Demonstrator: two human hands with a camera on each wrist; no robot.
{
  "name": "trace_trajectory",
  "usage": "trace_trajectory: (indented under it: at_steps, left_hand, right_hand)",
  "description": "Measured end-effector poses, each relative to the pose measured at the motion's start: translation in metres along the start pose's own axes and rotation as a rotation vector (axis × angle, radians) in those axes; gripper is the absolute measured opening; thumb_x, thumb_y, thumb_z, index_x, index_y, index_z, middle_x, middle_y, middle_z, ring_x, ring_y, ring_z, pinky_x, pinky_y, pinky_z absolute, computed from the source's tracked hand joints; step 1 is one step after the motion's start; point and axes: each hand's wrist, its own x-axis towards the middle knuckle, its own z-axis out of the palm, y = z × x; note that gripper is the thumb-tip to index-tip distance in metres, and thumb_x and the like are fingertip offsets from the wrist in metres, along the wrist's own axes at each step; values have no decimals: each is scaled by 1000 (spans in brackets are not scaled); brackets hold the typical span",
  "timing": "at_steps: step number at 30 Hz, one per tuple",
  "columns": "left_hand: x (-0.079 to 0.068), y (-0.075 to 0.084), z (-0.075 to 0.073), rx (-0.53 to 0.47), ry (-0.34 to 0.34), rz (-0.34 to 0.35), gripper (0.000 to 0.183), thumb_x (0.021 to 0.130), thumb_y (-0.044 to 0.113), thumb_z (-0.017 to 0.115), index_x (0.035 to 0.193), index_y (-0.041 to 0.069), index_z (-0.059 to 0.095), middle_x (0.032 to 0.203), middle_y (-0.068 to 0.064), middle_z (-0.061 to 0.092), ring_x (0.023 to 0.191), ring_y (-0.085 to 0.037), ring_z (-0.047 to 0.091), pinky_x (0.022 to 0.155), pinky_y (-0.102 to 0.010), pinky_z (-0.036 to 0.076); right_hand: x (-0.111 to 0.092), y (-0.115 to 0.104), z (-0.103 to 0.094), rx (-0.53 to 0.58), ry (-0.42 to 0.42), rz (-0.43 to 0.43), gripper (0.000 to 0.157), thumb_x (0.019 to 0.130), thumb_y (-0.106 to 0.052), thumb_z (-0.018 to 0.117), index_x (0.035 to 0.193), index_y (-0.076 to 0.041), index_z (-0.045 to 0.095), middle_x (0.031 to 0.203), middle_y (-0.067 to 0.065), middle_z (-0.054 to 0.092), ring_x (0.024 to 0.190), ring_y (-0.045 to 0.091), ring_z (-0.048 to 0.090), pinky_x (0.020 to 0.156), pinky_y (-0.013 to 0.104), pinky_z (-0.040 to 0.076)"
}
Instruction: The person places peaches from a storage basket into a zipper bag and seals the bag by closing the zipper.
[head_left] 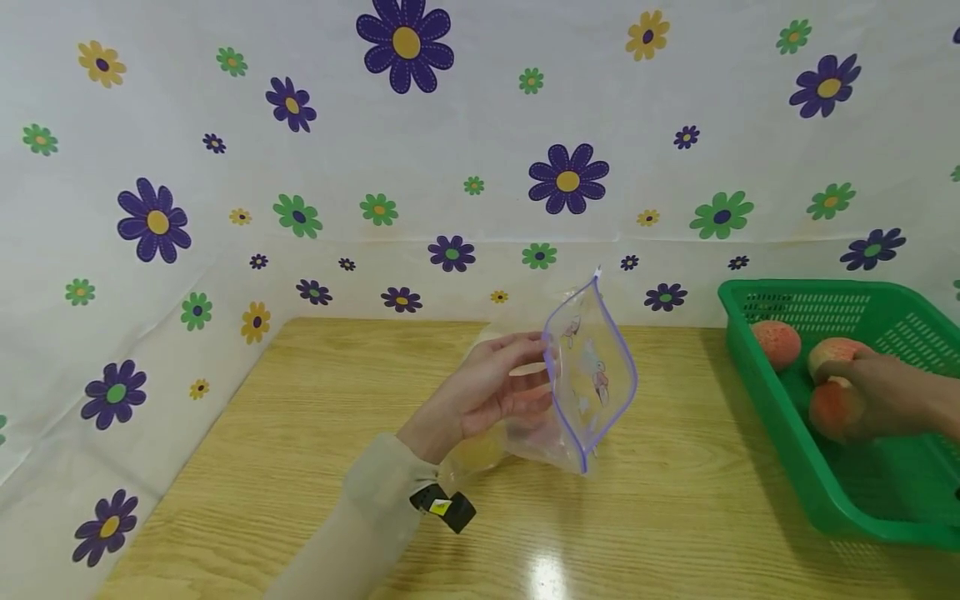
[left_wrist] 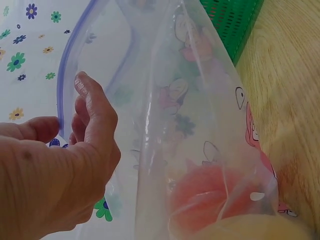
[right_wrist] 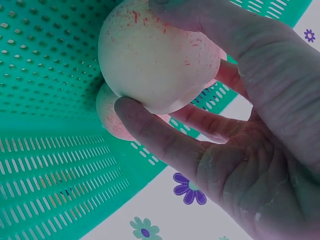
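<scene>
My left hand holds a clear zip bag by its purple-edged mouth, which gapes toward the right. In the left wrist view the thumb tip meets the purple zip strip, with the fingers curled beside it. Low in the bag, a reddish round fruit and something yellow show through the printed plastic. Over the green basket, my right hand grips a pale, red-flecked peach between thumb and fingers. Another peach lies just behind it.
The basket stands at the right of the wooden table. Inside it, one peach rests by the left wall and another beside the right hand. A white flowered cloth hangs along the table's back and left sides.
</scene>
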Motion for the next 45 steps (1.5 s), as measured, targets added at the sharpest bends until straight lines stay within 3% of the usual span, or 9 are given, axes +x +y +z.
trace_trajectory:
  at_steps: [4,8,12,15,19,29,45]
  left_hand:
    - [1,0,0,13,7,2,36,105,24,58,137,9,57,121,-9,61,98,-17,67,73,-27,63]
    - [0,0,0,19,9,3,36,105,24,57,137,8,57,120,-8,61,97,-17,67,72,-27,63]
    - [0,1,0,34,12,6,36,105,24,56,137,9,57,119,-6,62,96,-16,68,71,-27,63]
    - [0,2,0,44,12,7,36,105,25,55,138,9,57,119,-6,61,97,-16,67,71,-27,63]
    - [0,3,0,48,13,10,36,106,25,55,138,9,56,120,-7,60,96,-17,66,72,-27,63]
    - [1,3,0,49,16,13,35,106,25,55,138,10,57,120,-7,60,95,-17,66,70,-27,63]
    - [1,2,1,30,15,6,35,105,25,55,137,10,56,119,-6,60,95,-17,66,71,-27,63]
  right_hand:
    - [-1,0,0,-22,77,-25,62,60,-14,93,112,7,66,94,19,68,84,34,61,68,48,55]
    - [-2,0,-2,-39,119,-22,61,58,-16,91,111,5,68,91,16,67,83,35,59,63,44,53]
    - [-2,-4,-6,-33,172,-56,56,58,-10,88,109,1,67,82,7,64,71,21,53,56,31,46]
    - [-2,-8,-11,-40,190,-56,56,59,-9,88,110,0,67,81,8,61,69,19,48,54,29,42]
    - [-1,-12,-17,-66,167,2,63,59,-14,91,114,3,67,86,18,59,75,27,51,56,37,47]
    - [-2,-29,-30,-54,196,34,64,62,-13,92,117,5,65,96,31,58,77,33,56,59,46,56]
    - [-1,-36,-37,-121,229,56,69,63,-21,91,124,-1,63,104,34,55,70,29,57,57,48,57]
